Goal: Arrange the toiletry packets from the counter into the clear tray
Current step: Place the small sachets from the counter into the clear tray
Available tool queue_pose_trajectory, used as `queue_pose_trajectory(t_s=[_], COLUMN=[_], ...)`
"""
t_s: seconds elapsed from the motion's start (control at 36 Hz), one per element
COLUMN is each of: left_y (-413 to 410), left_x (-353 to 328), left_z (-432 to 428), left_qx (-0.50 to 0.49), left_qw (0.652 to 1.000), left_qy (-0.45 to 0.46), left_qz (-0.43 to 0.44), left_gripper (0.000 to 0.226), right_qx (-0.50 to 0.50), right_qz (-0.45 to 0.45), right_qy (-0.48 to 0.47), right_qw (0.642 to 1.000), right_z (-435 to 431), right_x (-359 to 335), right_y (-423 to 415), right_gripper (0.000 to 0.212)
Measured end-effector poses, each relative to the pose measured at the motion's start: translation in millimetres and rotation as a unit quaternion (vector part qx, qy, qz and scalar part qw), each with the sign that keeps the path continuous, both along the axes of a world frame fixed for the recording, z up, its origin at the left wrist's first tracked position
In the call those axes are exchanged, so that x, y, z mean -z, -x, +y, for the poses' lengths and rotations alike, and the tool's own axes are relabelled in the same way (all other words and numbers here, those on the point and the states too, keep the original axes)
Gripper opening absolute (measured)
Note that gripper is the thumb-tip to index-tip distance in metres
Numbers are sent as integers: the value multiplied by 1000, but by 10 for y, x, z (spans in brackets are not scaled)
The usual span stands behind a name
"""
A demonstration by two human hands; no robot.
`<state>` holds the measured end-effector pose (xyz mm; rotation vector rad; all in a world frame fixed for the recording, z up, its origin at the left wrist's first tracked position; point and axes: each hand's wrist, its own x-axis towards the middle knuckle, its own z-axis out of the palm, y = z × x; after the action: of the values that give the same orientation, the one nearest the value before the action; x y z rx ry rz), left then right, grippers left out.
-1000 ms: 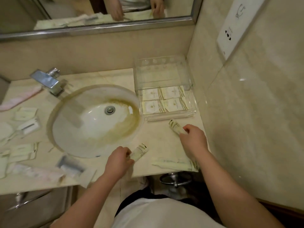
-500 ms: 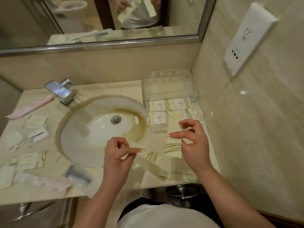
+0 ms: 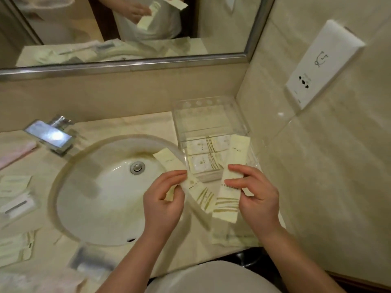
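Note:
My left hand (image 3: 164, 200) pinches a long cream packet with green stripes (image 3: 198, 191), held slanted over the sink's right rim. My right hand (image 3: 256, 196) grips a second long striped packet (image 3: 231, 166), held nearly upright in front of the clear tray (image 3: 211, 115). The tray stands at the back right of the counter against the wall. Several small square packets (image 3: 201, 154) lie flat in its near section. One more long packet (image 3: 230, 237) lies on the counter edge under my right wrist.
A round sink (image 3: 101, 193) with a chrome tap (image 3: 49, 136) fills the counter's middle. Several loose packets (image 3: 15, 193) and a clear-wrapped item (image 3: 91, 261) lie on the left counter (image 3: 42, 240). A mirror (image 3: 127, 28) is behind; a tiled wall with a socket plate (image 3: 321, 62) is on the right.
Both hands have picked long striped packets off the counter and raised them. They now hold them higher and closer to the tray's front.

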<state>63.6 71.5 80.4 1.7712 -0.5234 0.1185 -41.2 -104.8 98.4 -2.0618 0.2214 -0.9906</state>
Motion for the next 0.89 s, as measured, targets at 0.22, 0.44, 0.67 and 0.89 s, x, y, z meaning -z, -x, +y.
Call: queue_pose_trajectory(t_s=[0.22, 0.44, 0.67, 0.89], left_y=[-155, -316, -380, -435], left_x=[-41, -79, -5, 30], left_z=[-259, -395, -577, -767], left_qx=[-58, -83, -49, -15], left_qw=[973, 934, 902, 868], left_qy=[73, 108, 127, 108], left_qz=[212, 331, 410, 484], left_gripper=[21, 57, 27, 14], right_qx=[37, 54, 65, 85], right_qz=[25, 34, 24, 88], right_qy=[-50, -31, -27, -81], right_qw=[998, 997, 997, 989], right_z=[-45, -186, -302, -461], right_x=[-25, 75, 126, 175], right_y=[-50, -107, -138, -118], right_gripper=[33, 42, 37, 42])
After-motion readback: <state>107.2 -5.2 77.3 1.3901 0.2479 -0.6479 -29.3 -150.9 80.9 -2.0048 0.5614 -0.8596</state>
